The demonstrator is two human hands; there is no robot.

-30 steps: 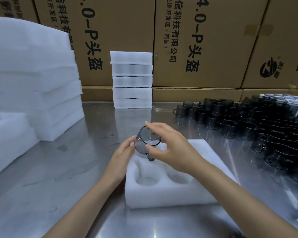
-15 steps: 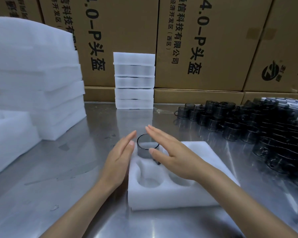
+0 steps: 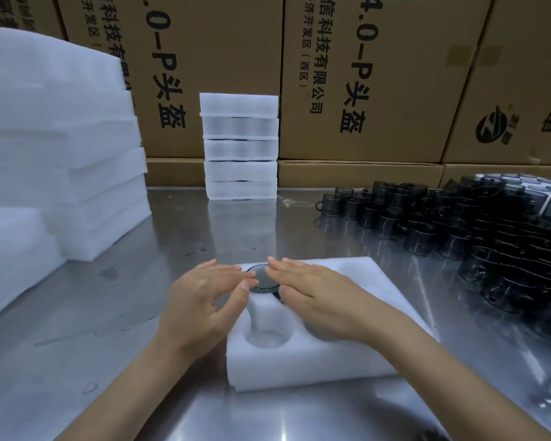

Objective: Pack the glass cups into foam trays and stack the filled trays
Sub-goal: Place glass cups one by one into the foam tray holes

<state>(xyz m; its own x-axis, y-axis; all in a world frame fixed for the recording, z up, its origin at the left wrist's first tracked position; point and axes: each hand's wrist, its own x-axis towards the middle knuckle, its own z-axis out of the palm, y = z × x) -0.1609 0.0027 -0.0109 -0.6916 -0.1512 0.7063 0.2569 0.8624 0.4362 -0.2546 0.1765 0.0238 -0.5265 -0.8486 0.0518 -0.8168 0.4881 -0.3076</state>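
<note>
Shiny steel bench (image 3: 178, 405) w/ brown cardboard boxes (image 3: 379, 74) at 12; both hands' fingers (image 3: 233, 275) flat, open, over dark glass cup (image 3: 263, 280) in white foam tray (image 3: 299, 367).

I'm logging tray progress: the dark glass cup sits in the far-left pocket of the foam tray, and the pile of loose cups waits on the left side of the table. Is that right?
Not quite. The head view shows the pile of loose cups on the right side of the table, not the left. The rest stands: the dark glass cup sits in the far-left pocket of the foam tray.
</note>
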